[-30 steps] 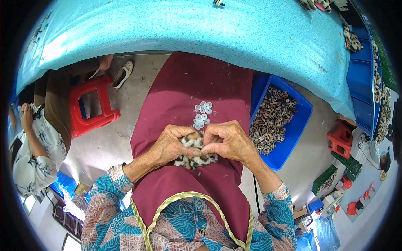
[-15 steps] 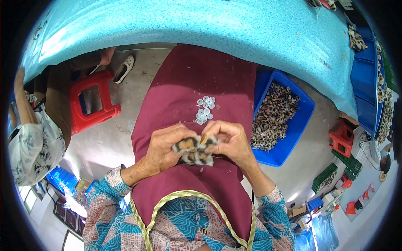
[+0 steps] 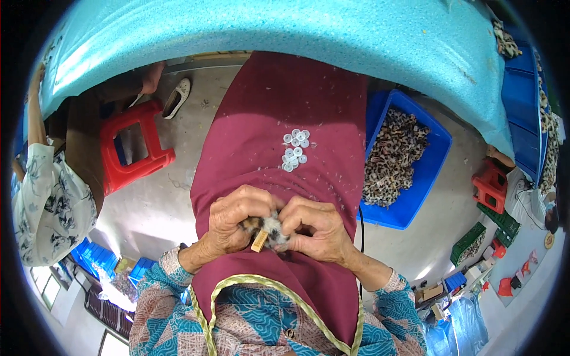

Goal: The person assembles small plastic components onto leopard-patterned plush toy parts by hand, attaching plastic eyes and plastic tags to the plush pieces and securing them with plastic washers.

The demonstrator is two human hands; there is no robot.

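My left hand [image 3: 234, 222] and right hand [image 3: 317, 228] pinch a small spotted fabric piece [image 3: 270, 228] over my lap; the white rings [image 3: 295, 149] (lying loose on my apron [image 3: 273, 107]) could slide off if I move my knees.

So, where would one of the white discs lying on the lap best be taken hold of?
Pick one at the cluster's edge, such as the topmost of the white discs, pinching its rim from above. They lie flat on the maroon apron, packed close, so the outer ones likely leave the fingers most room.
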